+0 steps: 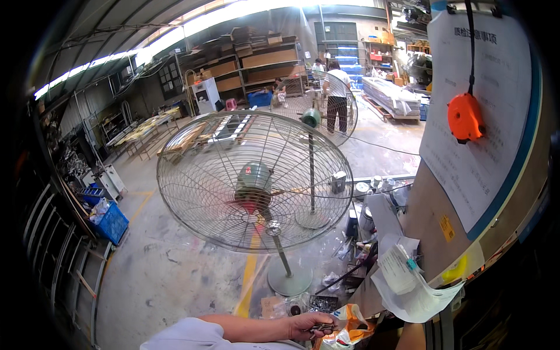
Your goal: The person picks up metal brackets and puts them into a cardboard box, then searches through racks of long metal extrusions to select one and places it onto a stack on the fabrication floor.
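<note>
My left hand [312, 325] reaches in from the lower edge, with its fingers closed on several thin metal pieces [322, 328]. They look like screws or bolts, but they are too small to tell for sure. Right beside the hand is an orange and white plastic bag [352, 326], crumpled and partly cut off by the lower edge. Just beyond the hand, a dark tray of small parts [322, 303] rests among clear plastic and a piece of cardboard. My right hand does not show.
A large caged floor fan [254, 181] stands ahead on a round base [290, 281]; another fan [311, 118] is behind it. At right rises a panel with a paper sheet and a hanging orange tape measure [465, 118]. A blue crate [109, 223] sits left. Two people work far off.
</note>
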Demonstrator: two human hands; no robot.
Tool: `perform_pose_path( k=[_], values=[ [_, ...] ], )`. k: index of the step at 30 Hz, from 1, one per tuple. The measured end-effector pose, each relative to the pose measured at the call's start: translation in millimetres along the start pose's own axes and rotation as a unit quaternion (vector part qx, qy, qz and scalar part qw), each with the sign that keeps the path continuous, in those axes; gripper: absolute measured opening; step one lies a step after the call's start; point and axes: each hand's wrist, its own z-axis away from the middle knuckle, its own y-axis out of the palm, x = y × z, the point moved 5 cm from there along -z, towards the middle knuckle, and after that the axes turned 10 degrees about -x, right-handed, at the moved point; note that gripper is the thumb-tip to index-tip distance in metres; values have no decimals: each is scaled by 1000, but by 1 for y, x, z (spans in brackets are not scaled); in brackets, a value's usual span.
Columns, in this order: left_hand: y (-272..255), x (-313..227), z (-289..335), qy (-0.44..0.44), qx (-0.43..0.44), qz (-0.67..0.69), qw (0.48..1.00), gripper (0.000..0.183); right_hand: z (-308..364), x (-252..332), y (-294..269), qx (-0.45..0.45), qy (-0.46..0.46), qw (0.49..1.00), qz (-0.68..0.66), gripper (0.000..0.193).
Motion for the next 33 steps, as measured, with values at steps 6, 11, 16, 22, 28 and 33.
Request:
perform_pose_path(
  k=[6, 11, 16, 22, 28, 33],
  values=[
    [9, -7, 3, 10, 36, 12, 999, 23, 58, 24, 62, 102, -4, 994, -47, 40],
    [-23, -5, -24, 10, 110, 22, 994, 23, 80, 28, 78, 127, -4, 990, -60, 41],
    [-10, -11, -12, 24, 58, 36, 997, 16, 55, 31, 64, 86, 1, 995, -53, 42],
    [-15, -20, -11, 59, 59, 2, 997, 16, 30, 38, 58, 43, 7, 998, -48, 43],
    [-16, -24, -9, 66, 94, 26, 993, 10, 20, 51, 58, 15, -2, 998, -62, 44],
    [-22, -32, -19, 68, 90, 37, 993, 7, 8, 52, 58, -24, 0, 998, -60, 46]
  ],
)
